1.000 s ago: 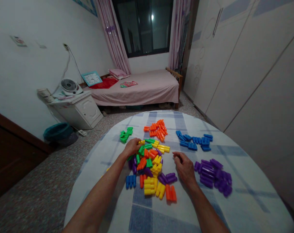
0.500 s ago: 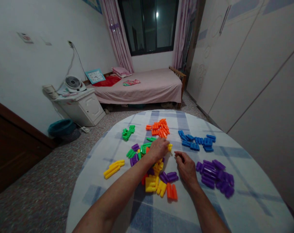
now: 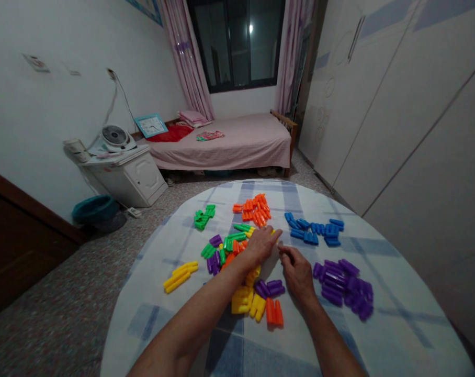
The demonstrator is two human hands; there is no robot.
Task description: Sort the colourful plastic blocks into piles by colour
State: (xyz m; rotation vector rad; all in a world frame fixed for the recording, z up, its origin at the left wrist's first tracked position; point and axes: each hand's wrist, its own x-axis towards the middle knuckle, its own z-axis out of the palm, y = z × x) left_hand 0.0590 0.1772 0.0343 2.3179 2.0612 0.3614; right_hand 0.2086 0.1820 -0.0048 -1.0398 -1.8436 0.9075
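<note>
My left hand reaches across a mixed heap of plastic building blocks, fingers stretched to the right. A yellow block shows just beside its fingertips; whatever lies under the palm is hidden. My right hand rests on the cloth right of the heap, fingers loosely bent and apart, nothing visible in them. Its fingertips nearly meet the left hand's. Around the left forearm lie green blocks, purple blocks, yellow blocks and an orange block.
Single-colour groups ring the heap: green, orange, blue, purple and yellow. They lie on a round table with a checked cloth. Beyond stand a bed, a white cabinet and a wardrobe.
My left hand has shifted slightly right and its fingers have straightened. More orange blocks show beside its forearm. My right hand stays in nearly the same place; the view has tilted a little.
</note>
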